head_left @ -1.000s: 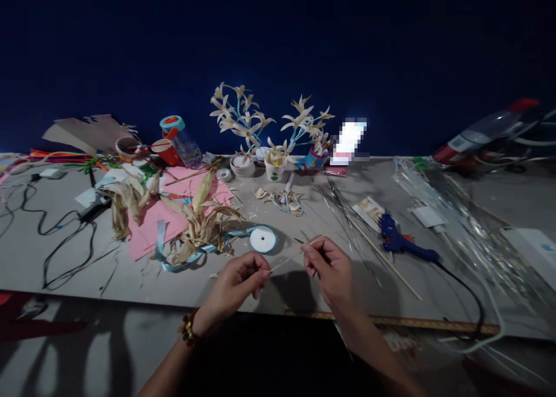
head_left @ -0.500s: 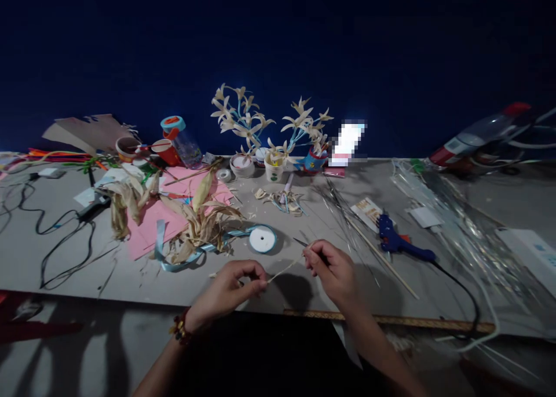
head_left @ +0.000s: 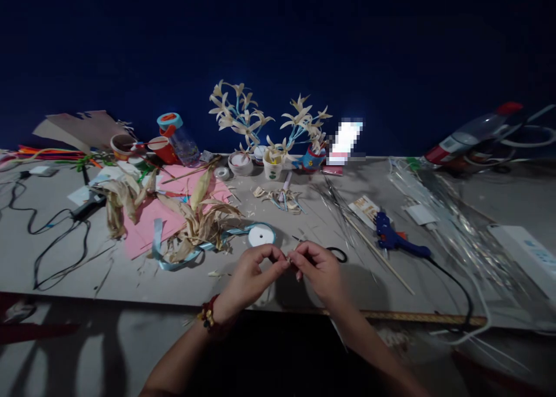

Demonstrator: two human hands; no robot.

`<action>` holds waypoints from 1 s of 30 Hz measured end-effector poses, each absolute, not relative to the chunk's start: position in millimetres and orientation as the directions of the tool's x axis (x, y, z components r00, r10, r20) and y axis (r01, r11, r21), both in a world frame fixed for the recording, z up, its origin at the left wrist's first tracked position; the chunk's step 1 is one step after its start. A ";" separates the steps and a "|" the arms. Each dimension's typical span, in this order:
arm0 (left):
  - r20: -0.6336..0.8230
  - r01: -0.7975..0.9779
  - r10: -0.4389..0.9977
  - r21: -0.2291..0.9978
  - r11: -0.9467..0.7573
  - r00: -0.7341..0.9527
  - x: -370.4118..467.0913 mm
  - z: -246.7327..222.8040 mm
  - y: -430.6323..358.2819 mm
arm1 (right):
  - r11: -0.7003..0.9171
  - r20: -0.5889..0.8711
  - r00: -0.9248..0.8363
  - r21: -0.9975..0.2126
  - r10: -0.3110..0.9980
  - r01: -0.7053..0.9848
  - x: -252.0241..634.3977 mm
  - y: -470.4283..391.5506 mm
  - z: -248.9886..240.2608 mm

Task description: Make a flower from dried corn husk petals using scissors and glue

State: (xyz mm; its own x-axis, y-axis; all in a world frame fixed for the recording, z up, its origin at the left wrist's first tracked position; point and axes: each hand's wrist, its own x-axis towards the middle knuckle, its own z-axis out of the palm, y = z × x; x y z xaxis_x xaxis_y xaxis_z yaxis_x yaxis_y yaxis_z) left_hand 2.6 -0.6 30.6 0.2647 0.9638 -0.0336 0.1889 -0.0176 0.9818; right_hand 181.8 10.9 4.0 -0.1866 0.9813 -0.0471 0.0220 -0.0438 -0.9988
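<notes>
My left hand (head_left: 256, 272) and my right hand (head_left: 319, 269) meet fingertip to fingertip above the front of the grey table. Both are pinched closed on a tiny pale piece (head_left: 288, 259), mostly hidden by the fingers; it looks like a thin strip. Scissors with a black handle (head_left: 339, 254) lie behind my right hand, partly covered by it. Just behind my left hand is a white spool (head_left: 261, 235) with blue ribbon. Dried husks (head_left: 202, 229) lie to the left of the spool.
Husk flowers (head_left: 245, 116) stand in cups at the back. A blue glue gun (head_left: 397, 237), wires and sticks lie to the right, with a bottle (head_left: 473, 133) behind. Pink paper (head_left: 143, 226) and black cables (head_left: 37, 235) are at the left.
My hands have come together, the left moving right and up. The strip stretched between them is now mostly hidden. The scissors now lie on the table beyond my right hand.
</notes>
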 end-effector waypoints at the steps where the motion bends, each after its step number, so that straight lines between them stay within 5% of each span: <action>1: -0.055 0.152 0.965 0.988 0.016 0.255 2.6 28.7 -0.9 | -0.048 -0.049 -0.200 -0.999 0.979 0.013 182.3 11.3 3.8; 6: -0.136 -0.025 0.954 0.989 0.148 0.268 -2.3 21.5 -2.6 | -0.063 -0.047 -0.345 -0.997 0.937 -0.035 184.4 12.3 9.9; 16: -0.119 0.017 0.952 0.993 0.119 0.282 -6.6 29.2 -5.0 | 0.052 0.005 -0.370 -0.992 0.929 0.117 183.7 13.6 24.3; 30: -0.129 -0.018 0.949 0.990 0.140 0.288 -7.9 31.8 -7.1 | 0.084 0.027 -0.430 -0.990 0.902 0.113 187.0 12.7 32.5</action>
